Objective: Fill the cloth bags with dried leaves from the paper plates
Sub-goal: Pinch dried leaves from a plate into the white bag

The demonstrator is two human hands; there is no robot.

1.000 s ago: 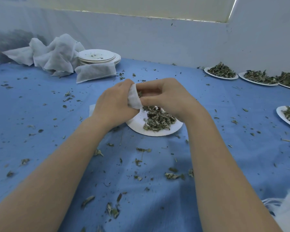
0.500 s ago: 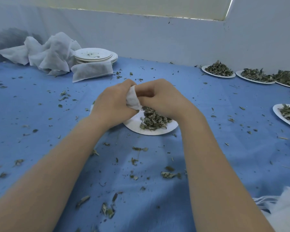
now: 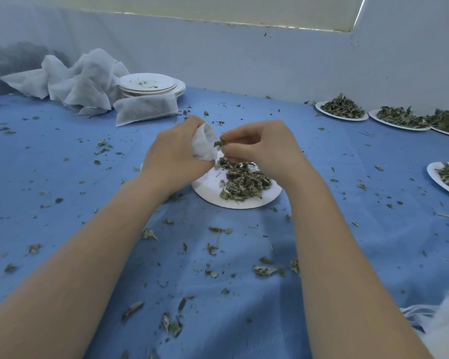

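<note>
Filling a cloth bag over its source plate. The left hand grips a small white cloth bag with curled fingers, its mouth turned right toward the right hand, whose fingertips pinch a tuft of dried leaves at the bag's opening. Both hands work directly above the near paper plate, probably so that dropped fragments land back on its leaf pile rather than on the blue cloth, already littered with stray bits. About half of this plate's pile appears to remain. At far right, at least four more heaped plates wait, some cut by the frame edge. At far left stands one stack of emptied plates, with one filled bag lying against it and a heap of crumpled bags beside, too tangled to count. More white fabric shows at the near right corner.
</note>
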